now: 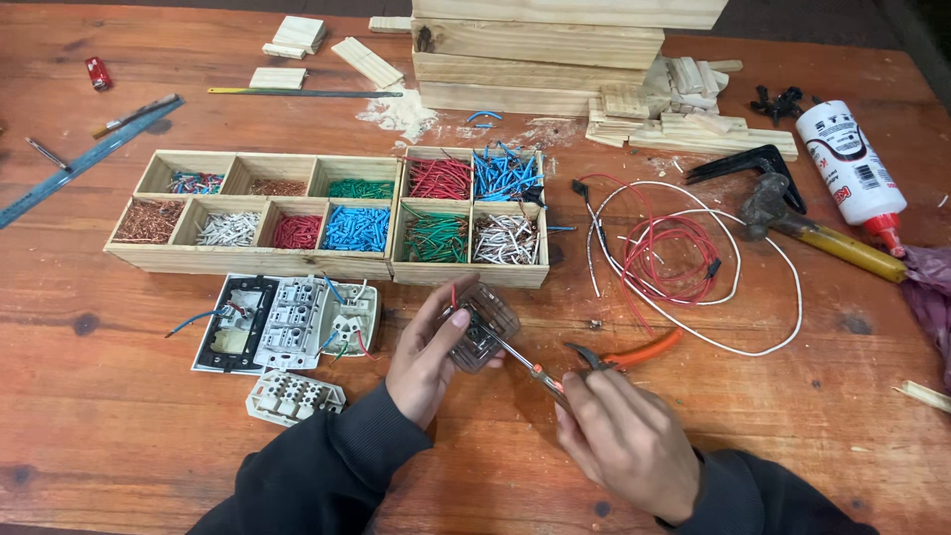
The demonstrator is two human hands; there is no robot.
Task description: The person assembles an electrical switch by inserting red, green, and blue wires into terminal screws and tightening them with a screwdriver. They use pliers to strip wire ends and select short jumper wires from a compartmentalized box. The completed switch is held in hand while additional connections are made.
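Observation:
My left hand (426,357) holds a small clear plastic electrical module (480,325) just above the wooden table, with a short red wire end sticking up from it. My right hand (624,436) grips a thin screwdriver (515,359) whose tip rests against the module. Orange-handled pliers (634,353) lie on the table right beside my right hand. Both forearms wear dark sleeves.
Two wooden divider trays (297,264) hold sorted wire pieces in red, blue, green, white and copper. White switch parts (287,322) lie at left. Coiled red and white wire (684,253), a hammer (812,233), a glue bottle (852,168) and stacked wood blocks (540,50) lie behind.

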